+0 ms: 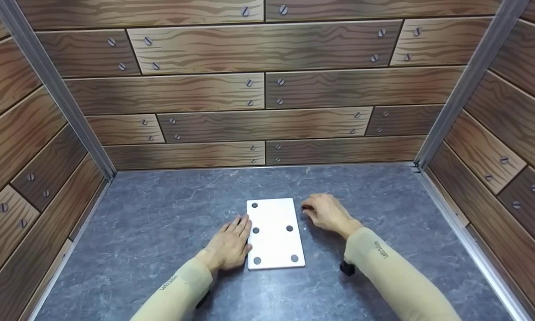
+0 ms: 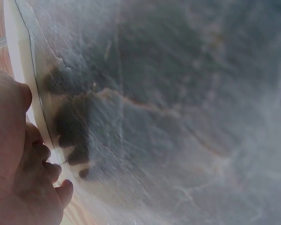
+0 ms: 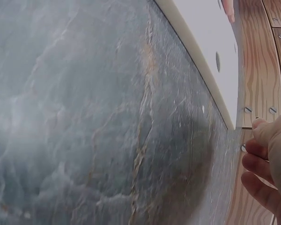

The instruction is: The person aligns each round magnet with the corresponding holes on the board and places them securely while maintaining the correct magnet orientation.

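Observation:
A white rectangular plate (image 1: 274, 243) lies flat on the grey surface, with several dark round spots on its face; whether these are holes or discs I cannot tell. Its upper right corner shows no spot. Along the plate's left edge rests my left hand (image 1: 229, 243), fingers extended, the fingertips and thumb touching the edge. To the right of the plate and apart from it, my right hand (image 1: 327, 212) has its fingers curled and pinches a small dark piece (image 1: 306, 207), mostly hidden by the fingertips. In the right wrist view only a speck of it shows above the thumb.
A grey marbled tabletop (image 1: 169, 200) spreads around the plate. Wood-patterned panels (image 1: 263, 93) close off the back and both sides, joined by metal corner rails (image 1: 454, 84). A tiny white speck (image 1: 305, 228) lies right of the plate.

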Motion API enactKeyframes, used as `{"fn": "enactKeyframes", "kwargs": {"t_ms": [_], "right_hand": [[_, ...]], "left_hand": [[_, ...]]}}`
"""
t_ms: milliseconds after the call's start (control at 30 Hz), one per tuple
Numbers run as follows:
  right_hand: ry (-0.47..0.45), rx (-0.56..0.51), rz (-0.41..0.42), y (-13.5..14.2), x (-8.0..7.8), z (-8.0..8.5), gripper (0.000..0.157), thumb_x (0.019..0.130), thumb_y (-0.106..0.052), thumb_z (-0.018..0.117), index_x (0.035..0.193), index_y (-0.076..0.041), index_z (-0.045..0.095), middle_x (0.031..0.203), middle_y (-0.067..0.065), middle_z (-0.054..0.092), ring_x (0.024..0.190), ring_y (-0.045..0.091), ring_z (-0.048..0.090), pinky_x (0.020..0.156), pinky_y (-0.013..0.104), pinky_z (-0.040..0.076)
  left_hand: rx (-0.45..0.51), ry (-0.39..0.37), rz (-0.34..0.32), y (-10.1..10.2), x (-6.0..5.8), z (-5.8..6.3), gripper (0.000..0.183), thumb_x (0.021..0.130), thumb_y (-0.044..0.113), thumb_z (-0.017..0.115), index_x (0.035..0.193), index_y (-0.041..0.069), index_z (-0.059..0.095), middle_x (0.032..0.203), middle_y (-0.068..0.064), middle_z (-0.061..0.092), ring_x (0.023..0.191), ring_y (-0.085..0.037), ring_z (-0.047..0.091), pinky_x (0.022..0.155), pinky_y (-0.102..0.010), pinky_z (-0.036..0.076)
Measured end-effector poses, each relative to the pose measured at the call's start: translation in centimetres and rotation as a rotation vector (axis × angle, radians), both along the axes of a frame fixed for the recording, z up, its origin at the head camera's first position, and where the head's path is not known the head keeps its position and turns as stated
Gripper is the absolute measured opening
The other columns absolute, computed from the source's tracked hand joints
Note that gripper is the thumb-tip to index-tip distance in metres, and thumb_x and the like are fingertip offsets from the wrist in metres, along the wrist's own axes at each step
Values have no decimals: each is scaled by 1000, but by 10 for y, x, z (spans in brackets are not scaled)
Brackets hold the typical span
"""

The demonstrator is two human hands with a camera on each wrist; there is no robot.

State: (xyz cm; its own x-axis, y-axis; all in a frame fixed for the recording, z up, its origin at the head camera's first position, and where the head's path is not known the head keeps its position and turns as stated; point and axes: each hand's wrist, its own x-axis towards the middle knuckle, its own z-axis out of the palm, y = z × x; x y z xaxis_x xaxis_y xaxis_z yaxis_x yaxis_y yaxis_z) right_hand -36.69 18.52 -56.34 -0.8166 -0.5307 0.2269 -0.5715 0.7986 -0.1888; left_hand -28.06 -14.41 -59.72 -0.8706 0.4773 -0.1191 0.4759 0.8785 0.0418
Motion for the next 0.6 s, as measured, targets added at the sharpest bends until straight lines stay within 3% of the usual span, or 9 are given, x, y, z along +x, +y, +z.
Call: {"fn": "enactKeyframes", "kwargs": {"t_ms": [367, 600], "right_hand": [[10, 18, 18, -11, -6, -3, 16, 106, -14, 78, 117, -6, 85, 104, 12, 82, 98, 33, 80, 91, 53, 67], [-55, 3, -28, -21, -9, -4, 20, 110, -16, 74, 123, -6, 84, 110, 13, 82, 102, 35, 79, 93, 53, 67]], "left_hand": [[-16, -9, 12, 1, -1, -1, 69, 120, 38, 39, 177, 1, 30, 188, -16, 28, 174, -38, 32, 140, -56, 35], [-3, 8, 2, 0, -2, -2, 69, 119, 38, 39, 176, 0, 31, 187, -17, 30, 174, -38, 32, 140, -55, 36]]}}
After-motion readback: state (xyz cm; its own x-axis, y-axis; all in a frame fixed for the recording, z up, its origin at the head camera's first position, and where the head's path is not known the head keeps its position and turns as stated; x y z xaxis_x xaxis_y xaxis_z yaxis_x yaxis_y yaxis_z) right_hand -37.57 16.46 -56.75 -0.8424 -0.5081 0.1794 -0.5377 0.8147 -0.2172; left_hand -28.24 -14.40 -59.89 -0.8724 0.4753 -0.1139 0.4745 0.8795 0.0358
